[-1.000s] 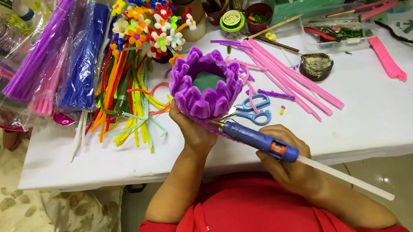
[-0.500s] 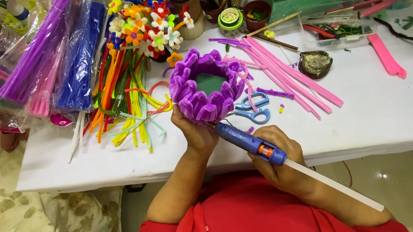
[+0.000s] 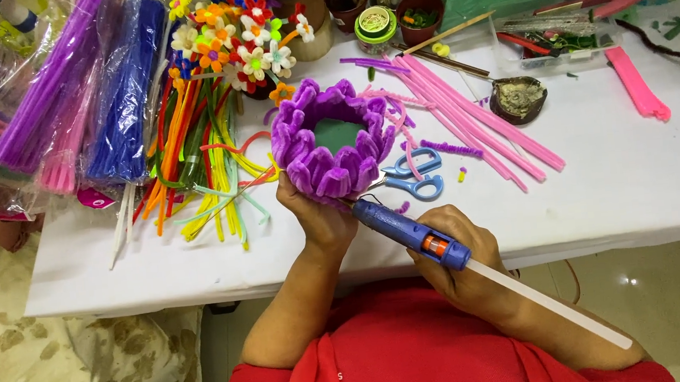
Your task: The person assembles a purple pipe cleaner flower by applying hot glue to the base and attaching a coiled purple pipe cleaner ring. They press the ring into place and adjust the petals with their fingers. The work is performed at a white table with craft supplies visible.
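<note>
My left hand [image 3: 322,217] is clamped on the underside of the purple pipe-cleaner flower [image 3: 335,144], holding it up just above the near part of the white worktop [image 3: 622,185], its green centre facing up at me. My right hand [image 3: 463,266] is closed around the blue glue gun [image 3: 410,232], whose nozzle touches the flower's lower edge; a long white glue stick [image 3: 551,305] juts out behind the gun, away from the flower. Just beside the flower, on the gun's side, lie blue-handled scissors [image 3: 413,175], and beyond those a fan of loose pink pipe cleaners [image 3: 480,119]. On the flower's other side sprawls a heap of mixed-colour pipe cleaners [image 3: 201,169], then bagged blue and purple bundles [image 3: 82,98]. Behind the flower stands a bunch of small finished flowers [image 3: 234,29].
</note>
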